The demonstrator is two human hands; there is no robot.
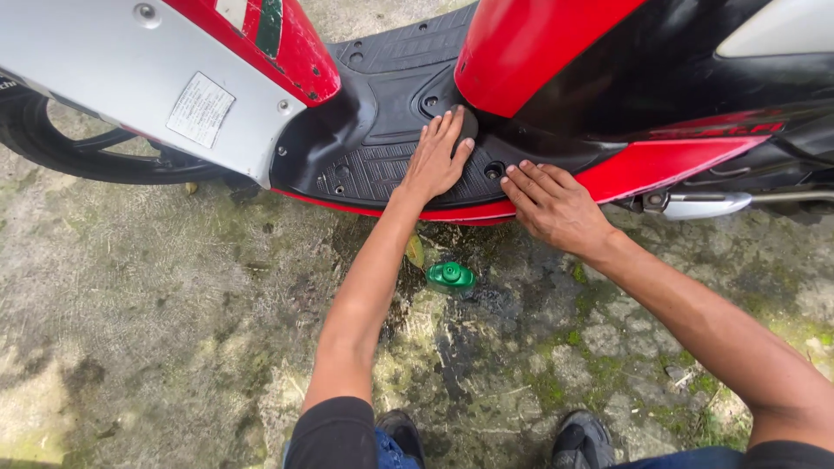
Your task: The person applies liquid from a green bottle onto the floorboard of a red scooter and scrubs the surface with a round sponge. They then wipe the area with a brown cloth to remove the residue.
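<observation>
My left hand [437, 156] lies flat and open on the scooter's black footboard [382, 165], fingertips on a small dark cap [466, 124] — my right hand [553, 205] rests open-palmed on the red side panel [647, 163], gripping nothing — a green bottle [450, 277] lies on the concrete below.

Cut off by the top edge: red-and-black scooter body [556, 52], seat end and handlebar side both out of frame. Front wheel [78, 148] at upper left half hidden behind the silver panel [113, 69], tyre clipped by the left edge. Small dark round piece [467, 124] on the black footboard [382, 95] mostly covered by the left hand [434, 156]; shape unclear. Right hand [552, 206] palm side unseen, pressed on the red lower edge. Green bottle [450, 276] at centre partly behind the left forearm, too small to tell more. Shoes [578, 439] and knees clipped by the bottom edge. Chrome footpeg [704, 205] at right, far end lost in shadow.
</observation>
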